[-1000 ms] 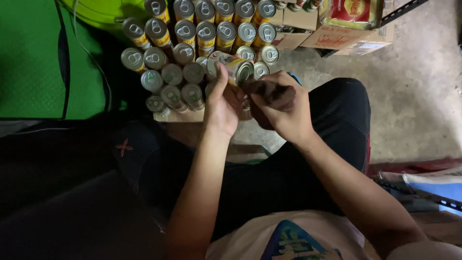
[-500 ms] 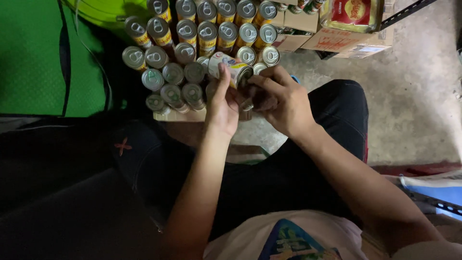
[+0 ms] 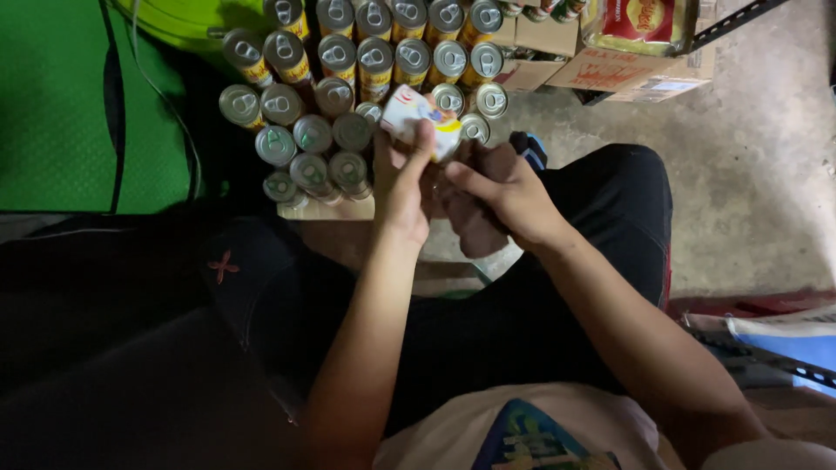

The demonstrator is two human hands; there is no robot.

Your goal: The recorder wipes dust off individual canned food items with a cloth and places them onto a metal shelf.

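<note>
A can is gripped by the left hand; the right hand is pinched beside it; packed cans past the fingertips could be toppled.

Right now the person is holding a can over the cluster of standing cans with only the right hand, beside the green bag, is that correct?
Not quite: the head view shows both hands on the can, the left hand and the right hand. It is over the standing cans, beside the green bag.
</note>
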